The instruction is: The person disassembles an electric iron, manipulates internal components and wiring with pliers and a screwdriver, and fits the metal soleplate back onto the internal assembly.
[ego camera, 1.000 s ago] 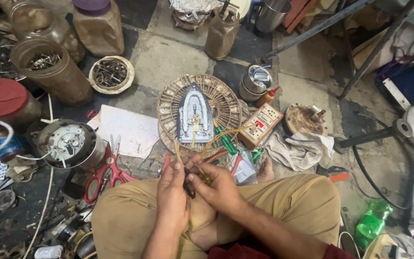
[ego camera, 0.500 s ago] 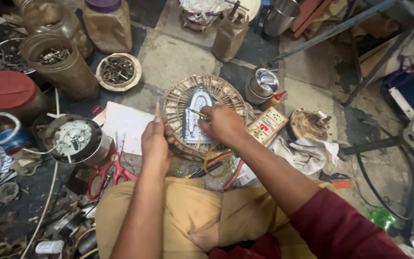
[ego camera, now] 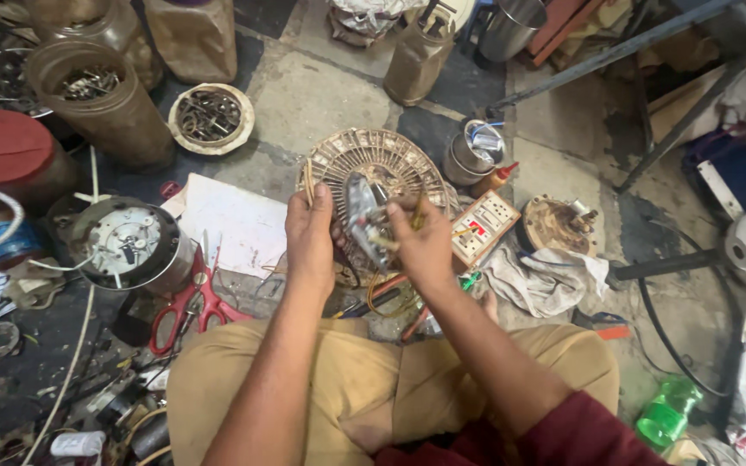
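At the centre of the frame, both hands grip a small pale electrical part (ego camera: pixel 364 217), lifted above the round wire fan guard (ego camera: pixel 382 160) on the floor. The left hand (ego camera: pixel 311 237) clasps its left side; the right hand (ego camera: pixel 423 246) pinches its right edge. Red scissors (ego camera: pixel 190 304) lie at lower left.

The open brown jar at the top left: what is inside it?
Inside the open brown jar lies a heap of small metal parts, perhaps screws; too small to tell. Only the top layer shows; the jar's wall hides what lies deeper.
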